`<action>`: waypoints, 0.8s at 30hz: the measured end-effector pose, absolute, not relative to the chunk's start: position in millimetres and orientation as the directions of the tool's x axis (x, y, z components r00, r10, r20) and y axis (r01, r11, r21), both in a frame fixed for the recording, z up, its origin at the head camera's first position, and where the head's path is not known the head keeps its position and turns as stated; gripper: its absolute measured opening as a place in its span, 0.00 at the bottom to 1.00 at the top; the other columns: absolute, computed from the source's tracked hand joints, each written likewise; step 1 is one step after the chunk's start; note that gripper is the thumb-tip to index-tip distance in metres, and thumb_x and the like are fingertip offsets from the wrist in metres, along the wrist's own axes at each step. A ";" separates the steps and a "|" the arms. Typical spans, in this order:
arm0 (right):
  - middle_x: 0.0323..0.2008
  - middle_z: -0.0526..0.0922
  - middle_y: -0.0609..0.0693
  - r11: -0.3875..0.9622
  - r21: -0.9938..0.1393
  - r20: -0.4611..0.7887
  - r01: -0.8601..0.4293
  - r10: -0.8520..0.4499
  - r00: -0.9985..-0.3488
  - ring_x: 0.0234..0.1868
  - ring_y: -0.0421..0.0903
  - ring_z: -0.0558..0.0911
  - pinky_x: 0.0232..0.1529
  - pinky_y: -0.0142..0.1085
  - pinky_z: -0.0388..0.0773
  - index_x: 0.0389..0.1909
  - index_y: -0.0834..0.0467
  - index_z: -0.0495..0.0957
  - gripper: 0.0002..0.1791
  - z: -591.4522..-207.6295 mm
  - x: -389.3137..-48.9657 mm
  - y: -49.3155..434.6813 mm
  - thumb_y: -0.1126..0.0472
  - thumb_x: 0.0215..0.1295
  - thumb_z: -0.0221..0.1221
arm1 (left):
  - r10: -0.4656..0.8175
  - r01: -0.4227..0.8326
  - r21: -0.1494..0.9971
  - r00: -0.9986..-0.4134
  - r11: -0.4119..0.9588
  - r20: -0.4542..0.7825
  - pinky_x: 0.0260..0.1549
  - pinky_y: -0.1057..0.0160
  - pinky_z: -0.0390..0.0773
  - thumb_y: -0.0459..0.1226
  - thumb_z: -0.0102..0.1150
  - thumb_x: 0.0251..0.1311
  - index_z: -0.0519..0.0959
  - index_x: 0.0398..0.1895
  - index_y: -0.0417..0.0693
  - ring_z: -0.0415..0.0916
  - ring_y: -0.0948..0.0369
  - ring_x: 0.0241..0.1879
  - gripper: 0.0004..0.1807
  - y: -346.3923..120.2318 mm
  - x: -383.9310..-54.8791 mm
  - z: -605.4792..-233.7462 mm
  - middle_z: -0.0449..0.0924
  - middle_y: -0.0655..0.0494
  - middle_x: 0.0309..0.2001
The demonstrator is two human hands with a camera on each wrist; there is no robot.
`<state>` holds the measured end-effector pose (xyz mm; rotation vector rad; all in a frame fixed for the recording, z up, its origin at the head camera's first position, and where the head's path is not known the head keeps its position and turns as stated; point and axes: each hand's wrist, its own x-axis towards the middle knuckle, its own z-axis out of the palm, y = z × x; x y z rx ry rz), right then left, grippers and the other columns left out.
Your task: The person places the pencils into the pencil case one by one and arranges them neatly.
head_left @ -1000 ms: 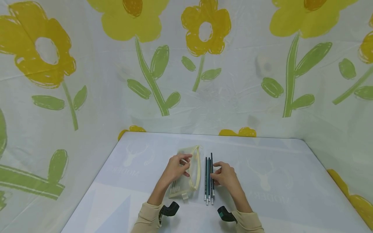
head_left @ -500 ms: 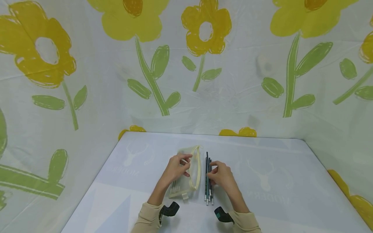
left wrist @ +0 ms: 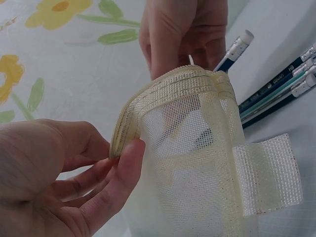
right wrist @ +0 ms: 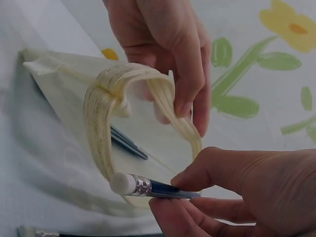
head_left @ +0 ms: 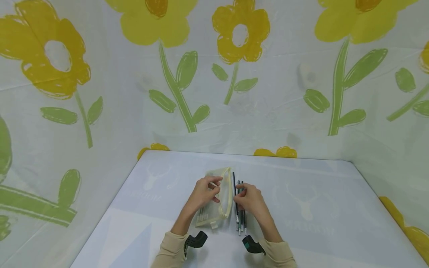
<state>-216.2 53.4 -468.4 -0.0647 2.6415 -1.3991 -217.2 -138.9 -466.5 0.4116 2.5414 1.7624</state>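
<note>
My left hand [head_left: 203, 191] pinches the zippered edge of a cream mesh pencil case [left wrist: 187, 163], holding its mouth apart. Pencils [right wrist: 126, 143] show inside the case in the right wrist view. Between thumb and fingers, my right hand [head_left: 250, 199] pinches a dark blue pencil [right wrist: 158, 187] with a white eraser and silver ferrule, close to the right of the open mouth. More pencils [left wrist: 276, 89], dark and teal with white erasers, lie on the table under and beside my right hand. Part of the held pencil is hidden by the fingers and case.
A pale table [head_left: 321, 193] printed with faint deer-head marks lies under everything. Behind and beside it hangs a white curtain [head_left: 268, 123] with yellow flowers. A fabric tab [left wrist: 269, 175] sticks out from the case's near end.
My right hand has moved left toward the case, lifting one pencil away from the others on the table. My left hand keeps its hold on the case edge.
</note>
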 end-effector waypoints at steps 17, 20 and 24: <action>0.27 0.84 0.53 0.519 -0.854 -0.108 0.010 -0.160 -0.981 0.18 0.43 0.83 0.23 0.35 0.88 0.57 0.66 0.77 0.25 -464.0 -221.6 44.8 0.66 0.56 0.63 | 0.250 0.191 0.930 -0.962 0.315 0.112 0.31 0.39 0.87 0.23 0.48 0.64 0.74 0.60 0.29 0.78 0.32 0.45 0.20 -132.4 -194.3 -427.2 0.72 0.26 0.47; 0.28 0.84 0.53 0.519 -0.855 -0.111 0.013 -0.158 -0.981 0.19 0.44 0.84 0.23 0.35 0.88 0.56 0.65 0.77 0.25 -464.1 -223.3 42.9 0.66 0.55 0.63 | 0.249 0.190 0.931 -0.962 0.311 0.113 0.31 0.38 0.86 0.23 0.48 0.64 0.74 0.59 0.29 0.77 0.32 0.46 0.20 -131.8 -193.4 -427.1 0.72 0.26 0.48; 0.29 0.85 0.53 0.520 -0.854 -0.115 0.019 -0.153 -0.981 0.20 0.43 0.84 0.24 0.36 0.88 0.57 0.65 0.77 0.25 -463.1 -225.4 40.1 0.65 0.55 0.63 | 0.246 0.192 0.928 -0.962 0.320 0.114 0.31 0.38 0.86 0.22 0.48 0.63 0.74 0.59 0.28 0.77 0.32 0.45 0.20 -130.6 -192.4 -426.6 0.72 0.27 0.47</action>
